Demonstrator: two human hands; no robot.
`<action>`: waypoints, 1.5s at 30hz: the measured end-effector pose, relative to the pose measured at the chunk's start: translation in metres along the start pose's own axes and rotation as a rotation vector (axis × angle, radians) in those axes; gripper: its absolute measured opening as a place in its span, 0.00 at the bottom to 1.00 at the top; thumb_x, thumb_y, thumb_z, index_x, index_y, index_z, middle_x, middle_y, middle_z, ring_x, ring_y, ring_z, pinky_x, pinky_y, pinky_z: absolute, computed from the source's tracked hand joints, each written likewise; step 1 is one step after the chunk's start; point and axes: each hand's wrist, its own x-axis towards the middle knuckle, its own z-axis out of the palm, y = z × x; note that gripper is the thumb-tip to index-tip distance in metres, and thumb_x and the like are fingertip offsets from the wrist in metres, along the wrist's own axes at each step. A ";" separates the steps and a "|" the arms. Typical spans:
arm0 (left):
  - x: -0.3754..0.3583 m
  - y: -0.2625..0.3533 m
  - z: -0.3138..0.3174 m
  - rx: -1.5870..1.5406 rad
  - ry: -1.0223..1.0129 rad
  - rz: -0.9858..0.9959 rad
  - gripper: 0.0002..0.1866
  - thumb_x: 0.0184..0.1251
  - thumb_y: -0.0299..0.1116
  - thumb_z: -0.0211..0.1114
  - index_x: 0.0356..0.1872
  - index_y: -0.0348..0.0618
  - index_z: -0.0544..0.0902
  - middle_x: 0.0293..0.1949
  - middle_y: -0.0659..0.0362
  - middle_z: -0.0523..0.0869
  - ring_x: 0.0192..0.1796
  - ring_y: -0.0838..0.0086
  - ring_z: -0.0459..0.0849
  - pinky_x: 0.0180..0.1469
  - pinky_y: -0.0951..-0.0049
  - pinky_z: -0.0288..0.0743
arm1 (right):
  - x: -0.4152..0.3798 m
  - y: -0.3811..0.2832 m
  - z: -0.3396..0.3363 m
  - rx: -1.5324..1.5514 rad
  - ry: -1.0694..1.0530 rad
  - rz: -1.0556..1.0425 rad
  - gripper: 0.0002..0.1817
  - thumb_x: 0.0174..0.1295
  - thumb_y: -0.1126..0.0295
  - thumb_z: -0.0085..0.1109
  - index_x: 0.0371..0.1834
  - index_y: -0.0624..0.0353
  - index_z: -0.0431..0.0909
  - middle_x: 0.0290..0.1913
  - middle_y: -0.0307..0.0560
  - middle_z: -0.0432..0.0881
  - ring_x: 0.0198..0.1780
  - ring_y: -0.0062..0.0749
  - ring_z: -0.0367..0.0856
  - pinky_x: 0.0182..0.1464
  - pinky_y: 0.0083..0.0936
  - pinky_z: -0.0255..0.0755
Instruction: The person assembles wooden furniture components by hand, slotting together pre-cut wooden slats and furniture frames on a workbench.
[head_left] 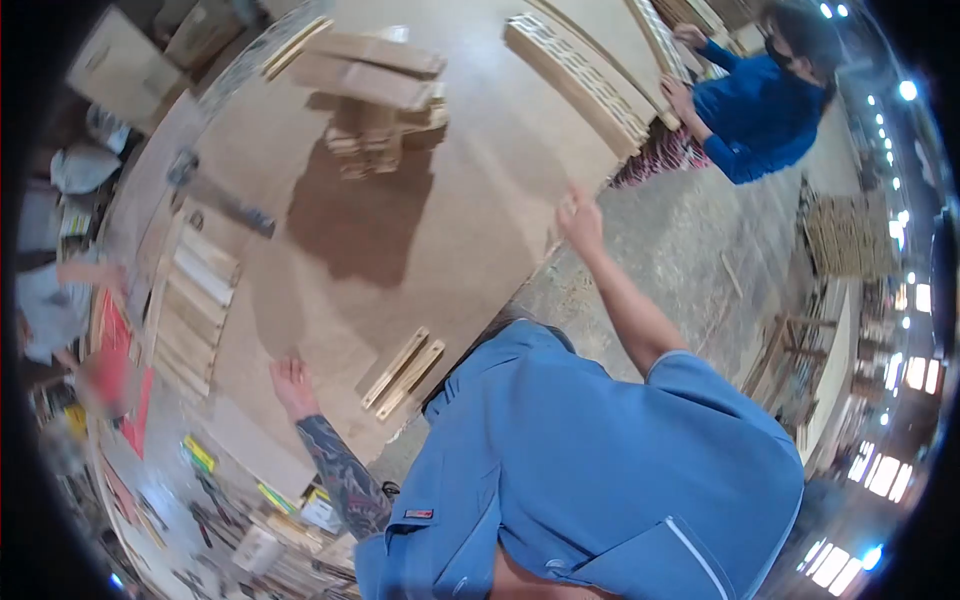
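Note:
My left hand [291, 386], below a patterned sleeve, is over the near part of the brown tabletop [470, 220]. Its fingers look loosely apart, with nothing visible in them. Two short wooden strips with holes [403, 380] lie to its right, near the table edge. At the right edge of the table is my right hand [580, 220]; its fingers are slightly blurred and partly bent, and I see no object in them. A stack of wooden pieces [370, 80] stands farther in. A hammer-like tool [220, 195] and a slatted wooden frame [195, 300] lie on the left.
A co-worker in blue [765, 110] handles long wooden strips at the far right corner, beside a row of stacked slats [575, 80]. Another person [60, 305] is at the left near a red object [112, 360]. Stacked wood [850, 235] stands on the right floor.

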 end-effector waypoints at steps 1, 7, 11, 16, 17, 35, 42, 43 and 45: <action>-0.005 -0.014 0.012 0.023 -0.019 -0.007 0.36 0.74 0.55 0.58 0.75 0.46 0.61 0.68 0.50 0.69 0.65 0.65 0.71 0.67 0.62 0.69 | 0.031 0.024 -0.012 -0.053 0.179 -0.050 0.28 0.56 0.67 0.66 0.62 0.59 0.74 0.54 0.59 0.82 0.55 0.55 0.81 0.59 0.40 0.74; -0.101 -0.097 0.163 0.566 -0.138 0.095 0.20 0.74 0.45 0.63 0.58 0.41 0.80 0.40 0.65 0.80 0.37 0.80 0.74 0.40 0.76 0.70 | 0.153 0.122 -0.059 0.044 0.439 0.202 0.37 0.51 0.60 0.69 0.66 0.57 0.67 0.56 0.61 0.81 0.57 0.56 0.80 0.58 0.44 0.74; -0.124 -0.151 0.277 0.740 -0.462 0.232 0.20 0.75 0.42 0.63 0.57 0.37 0.81 0.47 0.62 0.84 0.47 0.77 0.79 0.51 0.74 0.74 | 0.164 0.125 -0.050 0.165 0.418 0.168 0.39 0.48 0.58 0.72 0.64 0.56 0.68 0.51 0.56 0.82 0.54 0.49 0.83 0.56 0.40 0.75; -0.174 -0.187 0.412 0.934 -0.804 0.398 0.23 0.74 0.41 0.63 0.62 0.36 0.78 0.45 0.58 0.86 0.46 0.77 0.81 0.48 0.76 0.75 | 0.144 0.096 -0.048 0.259 0.401 0.235 0.36 0.47 0.59 0.72 0.61 0.54 0.70 0.45 0.54 0.85 0.48 0.47 0.84 0.54 0.39 0.76; -0.171 -0.201 0.430 0.914 -0.851 0.348 0.26 0.72 0.44 0.65 0.63 0.36 0.77 0.49 0.55 0.85 0.49 0.75 0.81 0.51 0.74 0.75 | 0.135 0.086 -0.044 0.135 0.328 0.208 0.32 0.47 0.60 0.72 0.56 0.54 0.73 0.41 0.54 0.85 0.47 0.47 0.84 0.52 0.40 0.76; -0.258 -0.088 0.026 1.228 -0.125 0.421 0.34 0.63 0.45 0.69 0.68 0.46 0.70 0.52 0.41 0.85 0.54 0.45 0.83 0.55 0.53 0.77 | -0.097 -0.063 -0.004 0.295 -0.822 -0.206 0.18 0.60 0.63 0.68 0.50 0.61 0.82 0.38 0.50 0.88 0.38 0.33 0.86 0.43 0.29 0.79; -0.111 -0.008 -0.024 1.071 0.491 0.379 0.35 0.63 0.52 0.67 0.67 0.45 0.72 0.59 0.42 0.82 0.61 0.46 0.80 0.61 0.53 0.73 | -0.146 -0.169 0.027 0.195 -0.943 -0.349 0.18 0.60 0.64 0.69 0.49 0.62 0.82 0.37 0.49 0.87 0.37 0.33 0.86 0.43 0.30 0.79; -0.087 0.007 -0.035 1.061 0.514 0.403 0.33 0.62 0.53 0.67 0.64 0.46 0.74 0.58 0.43 0.82 0.60 0.45 0.80 0.60 0.53 0.73 | -0.155 -0.184 0.031 0.223 -0.979 -0.422 0.17 0.60 0.64 0.69 0.49 0.62 0.82 0.37 0.49 0.87 0.36 0.35 0.86 0.43 0.31 0.79; -0.097 0.045 -0.044 1.018 0.543 0.427 0.30 0.63 0.52 0.67 0.61 0.46 0.77 0.56 0.44 0.84 0.58 0.46 0.82 0.58 0.53 0.75 | -0.168 -0.206 0.031 0.191 -1.005 -0.491 0.18 0.60 0.65 0.70 0.50 0.61 0.82 0.38 0.50 0.87 0.38 0.36 0.86 0.43 0.32 0.79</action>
